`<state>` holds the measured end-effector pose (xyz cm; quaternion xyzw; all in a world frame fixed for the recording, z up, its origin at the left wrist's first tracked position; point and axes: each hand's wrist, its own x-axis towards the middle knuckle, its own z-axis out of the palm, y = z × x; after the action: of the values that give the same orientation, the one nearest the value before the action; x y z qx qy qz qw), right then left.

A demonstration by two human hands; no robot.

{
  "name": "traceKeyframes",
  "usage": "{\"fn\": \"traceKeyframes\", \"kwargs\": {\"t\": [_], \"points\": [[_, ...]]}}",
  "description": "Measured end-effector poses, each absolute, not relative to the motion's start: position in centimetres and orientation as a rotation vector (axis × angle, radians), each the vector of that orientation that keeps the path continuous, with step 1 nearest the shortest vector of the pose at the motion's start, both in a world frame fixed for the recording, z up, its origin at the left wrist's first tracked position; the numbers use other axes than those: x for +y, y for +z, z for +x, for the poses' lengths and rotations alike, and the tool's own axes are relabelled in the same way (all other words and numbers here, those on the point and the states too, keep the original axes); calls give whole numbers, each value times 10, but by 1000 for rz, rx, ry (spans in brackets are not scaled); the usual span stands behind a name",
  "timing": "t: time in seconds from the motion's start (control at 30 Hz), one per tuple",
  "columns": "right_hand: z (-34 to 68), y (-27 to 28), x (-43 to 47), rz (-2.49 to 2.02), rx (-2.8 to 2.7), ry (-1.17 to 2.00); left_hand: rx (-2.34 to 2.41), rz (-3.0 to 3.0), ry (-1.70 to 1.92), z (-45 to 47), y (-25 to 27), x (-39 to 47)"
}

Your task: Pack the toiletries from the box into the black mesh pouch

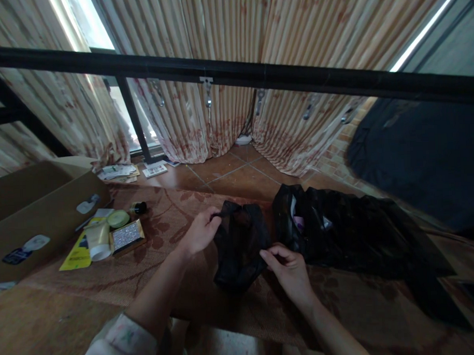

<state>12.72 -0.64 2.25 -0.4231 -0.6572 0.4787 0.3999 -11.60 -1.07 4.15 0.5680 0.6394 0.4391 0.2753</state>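
Observation:
A small black plastic bag (239, 244) hangs between my two hands, its mouth spread apart at the top. My left hand (202, 231) pinches the bag's upper left rim. On the lower right side, my right hand (289, 266) grips the edge between thumb and fingers. What lies inside the bag is too dark to make out. Just right of it lies a larger black plastic bag (351, 233), with something white and purple showing in its opening.
On the patterned cloth (168, 216) at left lie a cream tube (98, 239), a round green-lidded jar (117, 218), a glittery compact (127, 236), a small black-capped bottle (138, 208) and a yellow packet (77, 255). A cardboard box (47, 215) stands beside them. A black rail (233, 74) crosses before the curtains.

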Motion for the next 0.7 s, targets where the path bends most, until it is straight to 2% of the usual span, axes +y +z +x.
{"fn": "traceKeyframes", "kwargs": {"t": [0.33, 0.7], "points": [[128, 20, -7, -1050, -1676, 1220, 1220, 1023, 1277, -113, 51, -16], [128, 21, -8, -1056, -1687, 1210, 1277, 1081, 1227, -114, 52, -16]]}}
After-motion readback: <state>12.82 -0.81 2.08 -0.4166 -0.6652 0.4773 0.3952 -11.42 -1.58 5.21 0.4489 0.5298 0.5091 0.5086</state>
